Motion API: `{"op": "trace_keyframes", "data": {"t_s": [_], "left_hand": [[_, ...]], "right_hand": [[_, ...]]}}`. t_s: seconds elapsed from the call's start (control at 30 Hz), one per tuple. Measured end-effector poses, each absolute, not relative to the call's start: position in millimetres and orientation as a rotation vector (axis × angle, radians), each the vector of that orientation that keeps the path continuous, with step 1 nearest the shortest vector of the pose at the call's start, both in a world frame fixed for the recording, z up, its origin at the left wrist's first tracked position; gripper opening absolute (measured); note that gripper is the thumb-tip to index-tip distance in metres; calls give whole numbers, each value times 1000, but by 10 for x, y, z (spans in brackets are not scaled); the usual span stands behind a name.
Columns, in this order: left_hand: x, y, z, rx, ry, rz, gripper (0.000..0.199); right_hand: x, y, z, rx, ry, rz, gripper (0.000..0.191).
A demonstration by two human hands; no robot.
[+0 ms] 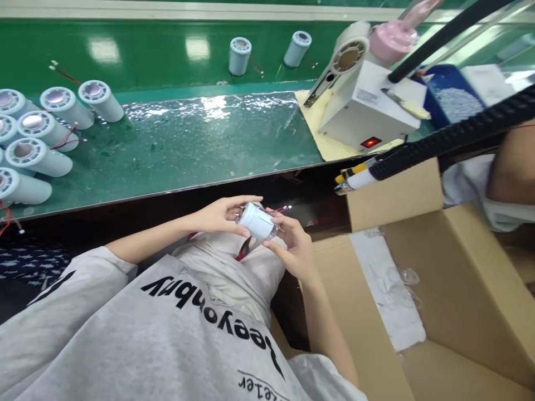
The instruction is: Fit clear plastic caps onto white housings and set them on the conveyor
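A light blue cylinder [258, 221] with thin red and dark wires lies tilted between my two hands, above my lap. My left hand [221, 216] holds its left end, with the thumb below and the fingers above. Around its right end are the fingers and thumb of my right hand [293, 245]. The wires, tipped with small white connectors, stick out over my right fingers. Both hands are just off the front edge of the green table [200, 150].
Several similar cylinders [50, 131] stand at the table's left, two more [240, 58] farther back. A white machine [359, 111] with a red-lit switch sits at the right. Below it are a black hose [451, 133] and an open cardboard box [451, 278]. A person's arm [514, 161] shows far right.
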State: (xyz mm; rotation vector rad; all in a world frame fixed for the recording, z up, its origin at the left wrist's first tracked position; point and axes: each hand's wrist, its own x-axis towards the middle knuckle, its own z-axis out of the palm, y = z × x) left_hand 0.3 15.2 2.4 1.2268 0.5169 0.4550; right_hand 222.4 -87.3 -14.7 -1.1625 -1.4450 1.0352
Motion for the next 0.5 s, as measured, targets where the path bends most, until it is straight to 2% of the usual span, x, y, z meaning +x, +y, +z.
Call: {"op": "trace_keyframes", "data": {"t_s": [0.23, 0.37, 0.5], "left_hand": [[1160, 791, -195, 1163, 515, 411, 74], [1705, 991, -183, 1228, 418, 330, 67], [1814, 1092, -163, 1283, 403, 299, 63]], "right_hand": [[2539, -632, -710, -1297, -875, 708, 60], [2825, -508, -841, -1293, -815, 560, 62], [2982, -408, -871, -1271, -837, 548, 62]]}}
